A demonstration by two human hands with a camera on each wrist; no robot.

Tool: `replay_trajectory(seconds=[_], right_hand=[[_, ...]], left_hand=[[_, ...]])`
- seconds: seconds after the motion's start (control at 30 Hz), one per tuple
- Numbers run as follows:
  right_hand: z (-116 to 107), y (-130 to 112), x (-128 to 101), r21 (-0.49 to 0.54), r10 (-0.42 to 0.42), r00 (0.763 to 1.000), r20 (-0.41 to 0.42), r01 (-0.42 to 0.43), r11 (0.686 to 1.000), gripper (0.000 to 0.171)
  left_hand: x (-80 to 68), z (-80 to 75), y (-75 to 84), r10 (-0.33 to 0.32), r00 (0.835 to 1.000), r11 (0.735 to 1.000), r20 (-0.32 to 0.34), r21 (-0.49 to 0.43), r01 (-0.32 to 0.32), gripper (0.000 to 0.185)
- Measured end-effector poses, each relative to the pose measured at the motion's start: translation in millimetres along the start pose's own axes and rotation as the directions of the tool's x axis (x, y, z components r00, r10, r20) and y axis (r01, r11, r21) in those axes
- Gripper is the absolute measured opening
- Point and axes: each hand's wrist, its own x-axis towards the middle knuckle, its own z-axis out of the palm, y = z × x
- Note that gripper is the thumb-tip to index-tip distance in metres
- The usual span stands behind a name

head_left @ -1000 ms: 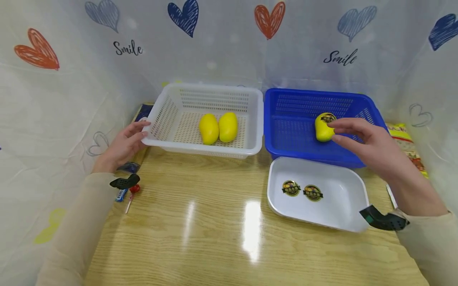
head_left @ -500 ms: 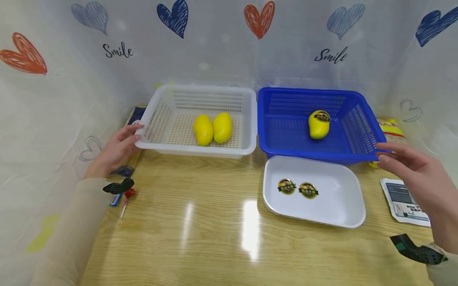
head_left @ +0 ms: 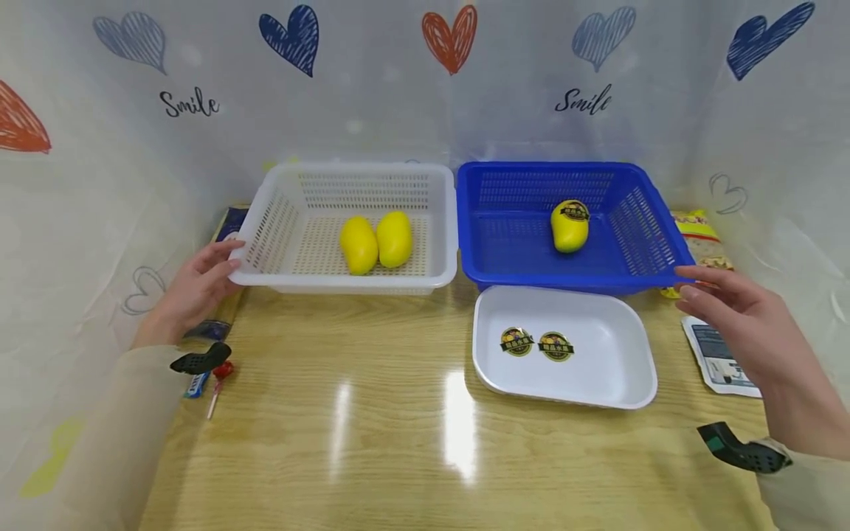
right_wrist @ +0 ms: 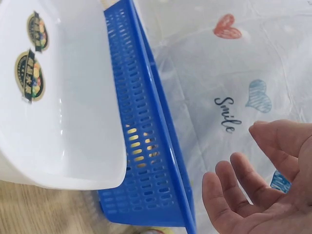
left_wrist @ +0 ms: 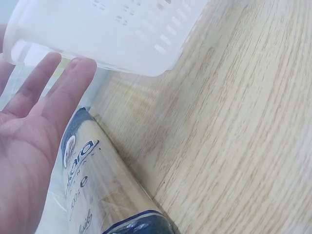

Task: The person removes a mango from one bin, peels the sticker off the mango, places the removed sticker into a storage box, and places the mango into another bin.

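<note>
My left hand rests with straight fingers against the left rim of the white basket; the left wrist view shows its fingers just under that basket's corner. Two yellow mangoes lie side by side in it. The blue basket holds one yellow mango with a dark sticker on top. My right hand hovers with relaxed fingers and nothing in it beside the blue basket's front right corner. Before that basket lies a white tray with two round stickers.
A clear packet with blue print lies under my left hand at the table's left edge. A small red-tipped stick lies near my left wrist. A printed sachet and a yellow packet lie at the right. A heart-print curtain surrounds the table.
My right hand let go of the stickered mango in the blue basket and drew back to the right, outside the basket's front corner. The left hand stayed at the white basket.
</note>
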Motion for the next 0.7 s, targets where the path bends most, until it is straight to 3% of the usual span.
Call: replay_trajectory(seconds=[0.13,0.4,0.7], right_hand=[[0.5,1.0,3.7,0.002,0.002,1.000,0.004,-0.002,1.000,0.038],[-3.5,5.1,11.8,0.008,0.053,0.999,-0.004,-0.052,0.999,0.039],[-2.7,8.0,18.9,0.089,0.057,0.998,-0.005,-0.056,0.994,0.039]], left_hand=[[-1.4,0.4,-0.7,-0.025,0.999,0.998,-0.037,0.049,0.026,0.041],[1.3,0.0,-1.1,0.006,1.000,1.000,0.003,-0.008,-0.006,0.036],[-1.7,-1.1,1.5,-0.007,1.000,0.999,-0.017,0.047,0.007,0.036]])
